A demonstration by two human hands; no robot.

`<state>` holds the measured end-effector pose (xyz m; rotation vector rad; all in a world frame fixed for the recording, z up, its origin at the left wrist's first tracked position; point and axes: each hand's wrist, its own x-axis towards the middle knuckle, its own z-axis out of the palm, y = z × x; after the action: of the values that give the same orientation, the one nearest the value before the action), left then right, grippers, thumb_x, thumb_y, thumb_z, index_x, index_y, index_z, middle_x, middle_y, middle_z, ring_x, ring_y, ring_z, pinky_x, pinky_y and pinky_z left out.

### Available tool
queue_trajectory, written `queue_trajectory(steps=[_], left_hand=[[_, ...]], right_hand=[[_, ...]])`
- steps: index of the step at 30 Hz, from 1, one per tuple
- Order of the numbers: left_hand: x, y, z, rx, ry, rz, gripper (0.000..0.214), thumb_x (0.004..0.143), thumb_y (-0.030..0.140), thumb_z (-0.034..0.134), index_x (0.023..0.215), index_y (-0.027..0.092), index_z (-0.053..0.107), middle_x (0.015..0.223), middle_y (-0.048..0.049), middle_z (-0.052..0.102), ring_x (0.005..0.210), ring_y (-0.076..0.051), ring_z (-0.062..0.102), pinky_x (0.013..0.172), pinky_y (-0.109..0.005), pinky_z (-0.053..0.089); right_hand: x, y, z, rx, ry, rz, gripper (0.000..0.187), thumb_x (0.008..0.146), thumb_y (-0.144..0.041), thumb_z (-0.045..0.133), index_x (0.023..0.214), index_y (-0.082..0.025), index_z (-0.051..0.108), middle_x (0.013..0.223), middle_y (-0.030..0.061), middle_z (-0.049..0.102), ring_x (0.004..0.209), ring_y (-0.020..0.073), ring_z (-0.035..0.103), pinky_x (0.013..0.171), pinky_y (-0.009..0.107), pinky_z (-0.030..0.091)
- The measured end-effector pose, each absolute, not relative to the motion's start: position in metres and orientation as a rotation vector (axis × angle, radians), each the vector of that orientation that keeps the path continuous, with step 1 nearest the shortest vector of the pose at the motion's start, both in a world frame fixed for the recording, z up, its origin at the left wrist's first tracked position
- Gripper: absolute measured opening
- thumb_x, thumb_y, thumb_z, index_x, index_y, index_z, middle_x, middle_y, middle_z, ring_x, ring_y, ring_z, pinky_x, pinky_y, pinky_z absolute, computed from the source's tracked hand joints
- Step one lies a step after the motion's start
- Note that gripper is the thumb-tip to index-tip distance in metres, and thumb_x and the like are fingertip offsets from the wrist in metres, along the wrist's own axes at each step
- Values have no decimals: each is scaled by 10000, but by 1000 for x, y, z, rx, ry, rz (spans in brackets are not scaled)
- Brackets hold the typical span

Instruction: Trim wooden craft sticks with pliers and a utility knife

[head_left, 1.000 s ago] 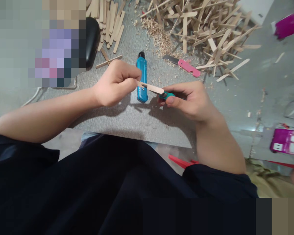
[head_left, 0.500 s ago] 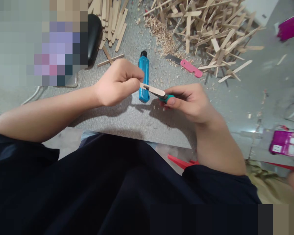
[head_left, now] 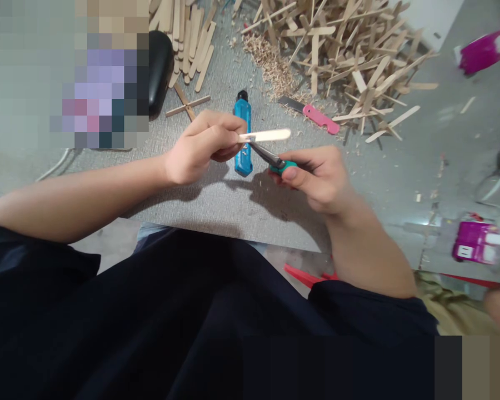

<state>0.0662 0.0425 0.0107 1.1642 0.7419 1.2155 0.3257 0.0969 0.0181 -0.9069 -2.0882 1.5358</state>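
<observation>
Here, stick point(head_left: 270, 134), teal knife point(head_left: 275, 160); label point(head_left: 464, 251) on magenta box point(head_left: 475, 238) illegible.

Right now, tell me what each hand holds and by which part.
Left hand pinches a wooden craft stick by one end. Right hand grips a teal-handled knife by the handle, its blade tip against the stick near that pinch.

The flat wooden craft stick point(head_left: 266, 135) is pale cream. The small teal-handled cutter point(head_left: 283, 165) has a dark grey blade. The plastic tube point(head_left: 242, 139) is bright blue and black-capped, the textured mat point(head_left: 233, 205) is speckled grey, and the cardboard packet point(head_left: 475, 241) is magenta.
</observation>
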Motion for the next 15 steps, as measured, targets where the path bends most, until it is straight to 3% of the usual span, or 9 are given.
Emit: queue_trajectory(steps=[5, 10, 15], left_hand=[[75, 40, -4, 1058, 663, 1231, 389, 1030, 416, 624, 731, 252, 436, 631, 69, 316, 526, -68, 268, 545, -277, 193], [69, 38, -2, 1325, 952, 1262, 384, 1070, 352, 523, 708, 250, 444, 665, 39, 406, 659, -77, 410, 671, -279, 311], [61, 50, -10, 1437, 973, 1339, 409, 992, 329, 611, 604, 260, 503, 601, 12, 427, 663, -123, 410, 669, -348, 311]], right_hand=[[319, 93, 10, -982, -2107, 1074, 655, 933, -891, 770, 838, -244, 798, 655, -7, 603, 584, 145, 491, 561, 345, 370], [326, 103, -2, -1016, -2090, 733, 596, 942, -850, 796, 935, -254, 824, 724, 12, 660, 665, 168, 540, 667, 383, 414], [333, 112, -5, -940, -2150, 896, 566, 983, -809, 776, 1030, -253, 876, 823, 40, 756, 705, 180, 630, 675, 380, 467]])
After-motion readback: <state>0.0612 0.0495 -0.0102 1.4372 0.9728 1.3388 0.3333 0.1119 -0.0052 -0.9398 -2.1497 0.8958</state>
